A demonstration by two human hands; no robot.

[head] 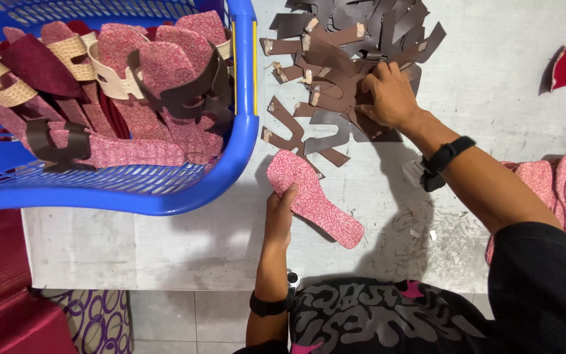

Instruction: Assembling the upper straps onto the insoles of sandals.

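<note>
- Upper left of the frame: blue plastic basket [165,196] filled with pink insoles and strapped sandal parts.
- Lower centre: left hand [280,216] pinching the edge of a pink patterned insole [312,196], which lies flat on the grey surface [492,78].
- Upper centre: right hand [391,98], fingers pressed onto a pile of brown straps [335,72], grasping one.
- Right edge: stacked pink insoles [561,190].

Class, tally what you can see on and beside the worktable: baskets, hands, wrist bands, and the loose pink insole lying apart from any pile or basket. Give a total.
Blue basket: 1
Hands: 2, left hand, right hand
Black wrist bands: 2
Loose pink insole: 1
Total: 6
</note>
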